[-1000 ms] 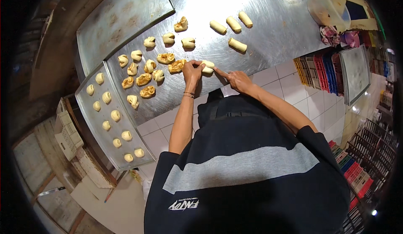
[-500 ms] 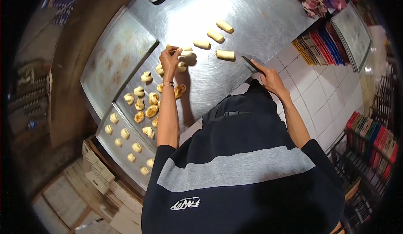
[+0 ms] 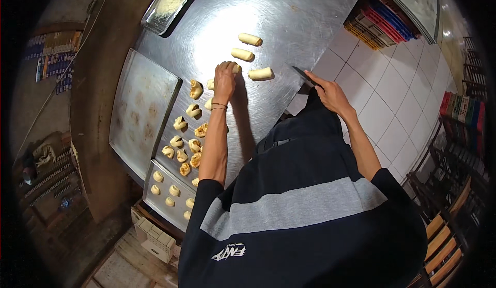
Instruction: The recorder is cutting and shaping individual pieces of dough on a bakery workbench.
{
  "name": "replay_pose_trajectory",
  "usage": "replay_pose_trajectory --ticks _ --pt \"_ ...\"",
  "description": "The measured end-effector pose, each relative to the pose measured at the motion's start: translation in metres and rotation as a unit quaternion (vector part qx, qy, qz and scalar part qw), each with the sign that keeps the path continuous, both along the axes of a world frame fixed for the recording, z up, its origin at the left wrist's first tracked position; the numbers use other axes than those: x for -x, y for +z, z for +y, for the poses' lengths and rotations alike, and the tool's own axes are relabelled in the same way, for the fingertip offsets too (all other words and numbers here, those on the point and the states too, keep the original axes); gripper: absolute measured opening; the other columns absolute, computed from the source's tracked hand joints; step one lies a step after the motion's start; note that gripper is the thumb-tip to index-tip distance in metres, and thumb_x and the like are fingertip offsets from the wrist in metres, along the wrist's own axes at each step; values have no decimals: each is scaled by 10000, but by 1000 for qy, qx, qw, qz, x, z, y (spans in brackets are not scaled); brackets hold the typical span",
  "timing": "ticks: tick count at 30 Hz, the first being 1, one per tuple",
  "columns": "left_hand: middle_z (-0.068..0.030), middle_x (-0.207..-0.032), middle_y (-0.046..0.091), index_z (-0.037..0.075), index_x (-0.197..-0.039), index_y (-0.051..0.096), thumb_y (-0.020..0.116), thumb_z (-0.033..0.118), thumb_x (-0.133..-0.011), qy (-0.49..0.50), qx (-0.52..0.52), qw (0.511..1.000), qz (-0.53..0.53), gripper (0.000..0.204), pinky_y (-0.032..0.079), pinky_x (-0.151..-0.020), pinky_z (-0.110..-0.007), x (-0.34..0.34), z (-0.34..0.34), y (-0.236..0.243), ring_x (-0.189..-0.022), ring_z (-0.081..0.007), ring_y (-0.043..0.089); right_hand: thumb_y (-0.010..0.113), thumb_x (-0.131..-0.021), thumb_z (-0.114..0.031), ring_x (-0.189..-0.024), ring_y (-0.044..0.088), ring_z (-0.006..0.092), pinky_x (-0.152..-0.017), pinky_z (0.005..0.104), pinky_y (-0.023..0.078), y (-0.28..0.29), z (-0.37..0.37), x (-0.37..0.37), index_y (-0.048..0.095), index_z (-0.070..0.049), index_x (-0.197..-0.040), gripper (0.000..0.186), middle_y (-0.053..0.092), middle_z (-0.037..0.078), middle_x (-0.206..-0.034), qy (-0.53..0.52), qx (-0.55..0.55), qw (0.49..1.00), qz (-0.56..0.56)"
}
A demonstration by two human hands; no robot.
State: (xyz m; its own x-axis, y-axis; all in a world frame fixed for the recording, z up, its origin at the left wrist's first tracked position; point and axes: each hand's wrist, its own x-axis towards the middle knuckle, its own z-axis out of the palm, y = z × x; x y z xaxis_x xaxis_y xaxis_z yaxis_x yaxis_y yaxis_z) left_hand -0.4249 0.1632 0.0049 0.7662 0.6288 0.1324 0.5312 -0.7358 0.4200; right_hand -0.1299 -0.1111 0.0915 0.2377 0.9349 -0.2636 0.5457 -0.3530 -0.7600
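On the steel table point(image 3: 276, 9), my left hand point(image 3: 224, 81) has its fingers curled on a pale dough roll point(image 3: 236, 69), partly hidden by them. My right hand point(image 3: 329, 93) grips a dark-handled knife point(image 3: 302, 75), its blade over the table's near edge. Three uncut rolls point(image 3: 250, 39) lie beyond and beside my left hand. Several split pieces with brown filling point(image 3: 201, 129) sit around my left forearm. Small coiled buns point(image 3: 174, 190) rest on a tray at the lower left.
A stained metal tray point(image 3: 139, 104) lies at the table's left. A tray of white shreds point(image 3: 170, 1) is at the back left. Plastic crates point(image 3: 377, 24) and stacked sheets point(image 3: 418, 3) stand at upper right, wooden racks point(image 3: 444, 236) at lower right.
My right hand left the dough and now holds the knife. My left hand moved up-left to another roll. The view has turned, bringing the tray of shreds into sight.
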Motion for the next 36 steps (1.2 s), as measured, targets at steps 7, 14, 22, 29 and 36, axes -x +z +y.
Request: replay_pose_trajectory --ticks 7,14,22,29,36 --pt "-181 -976 741 28 -1122 701 706 39 -891 127 92 986 -63 232 501 -897 -517 -30 -24 22 -956 -396 671 537 -984 20 -1304 580 427 -1124 436 490 -3 1 -17 515 -200 -1553 610 592 145 -1485 14 36 999 8" --pt "-120 -1155 709 29 -1209 705 671 16 -909 103 27 989 -98 302 451 -1004 -479 -41 -40 -8 -1144 -348 619 569 -979 -18 -626 534 420 -761 521 474 -12 14 -49 511 -292 -1568 652 551 265 -703 73 -23 997 -5" --pt "-149 -1007 705 35 -1169 713 736 123 -942 243 76 957 -137 244 470 -878 -484 -122 -112 32 -939 -346 626 541 -982 10 -1229 634 431 -1033 460 533 -9 30 -139 505 -249 -1565 639 612 122 -1472 112 21 993 -12" --pt "-136 -1163 674 17 -1230 703 744 91 -926 210 -8 975 -73 316 434 -982 -464 -192 -170 1 -1126 -342 602 570 -985 -18 -506 402 320 -633 450 474 -20 49 -203 511 -277 -1580 651 437 206 -582 138 -61 988 -33" --pt "-274 -1000 709 -8 -1322 651 697 28 -933 330 131 928 -116 393 517 -850 -515 -253 -136 9 -925 -453 670 562 -978 0 -955 697 445 -894 478 541 5 52 -294 500 -241 -1573 645 610 121 -1470 117 86 988 -48"
